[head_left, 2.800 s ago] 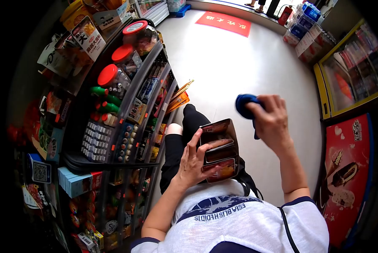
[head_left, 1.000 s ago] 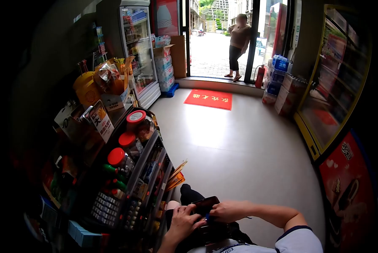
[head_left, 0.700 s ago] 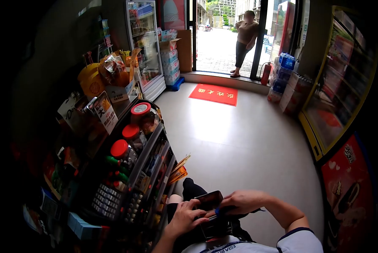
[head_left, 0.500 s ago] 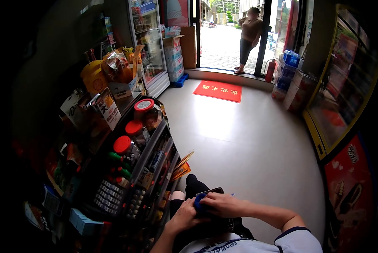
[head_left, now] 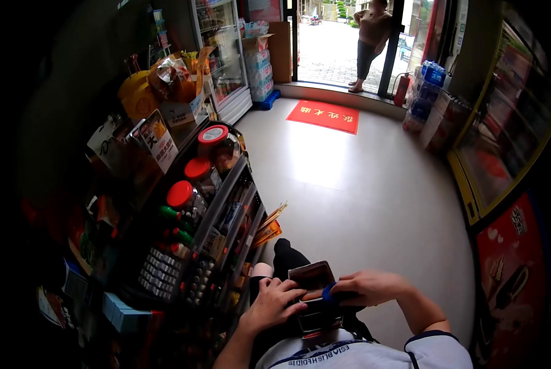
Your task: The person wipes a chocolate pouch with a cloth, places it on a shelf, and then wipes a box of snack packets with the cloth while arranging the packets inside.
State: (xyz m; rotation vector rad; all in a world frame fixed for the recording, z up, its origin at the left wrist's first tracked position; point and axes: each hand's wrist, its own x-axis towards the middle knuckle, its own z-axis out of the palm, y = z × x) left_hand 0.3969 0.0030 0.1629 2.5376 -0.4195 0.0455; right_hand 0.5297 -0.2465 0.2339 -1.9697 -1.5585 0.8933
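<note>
On my lap lies a dark case point(head_left: 313, 275), opened up, its inside showing brownish. My left hand point(head_left: 274, 304) grips its left side, fingers bent over the edge and opening. My right hand point(head_left: 374, 288) is closed on a small blue thing point(head_left: 330, 294) at the case's right side; its kind is unclear, as the fingers cover much of it. Below the hands, the lower part of the case sits in shadow against a white shirt point(head_left: 325, 353).
To my left stands a snack rack point(head_left: 226, 215) with red-lidded jars point(head_left: 180, 194). Ahead are a red doormat point(head_left: 323, 116) and a person point(head_left: 372, 37) leaning in the doorway. A yellow-framed cooler point(head_left: 503, 129) stands at right, and stacked bottles point(head_left: 258, 71) by the door.
The case now shows its inside. My right hand has moved right, away from my left hand, with the blue thing. The view has tilted slightly down.
</note>
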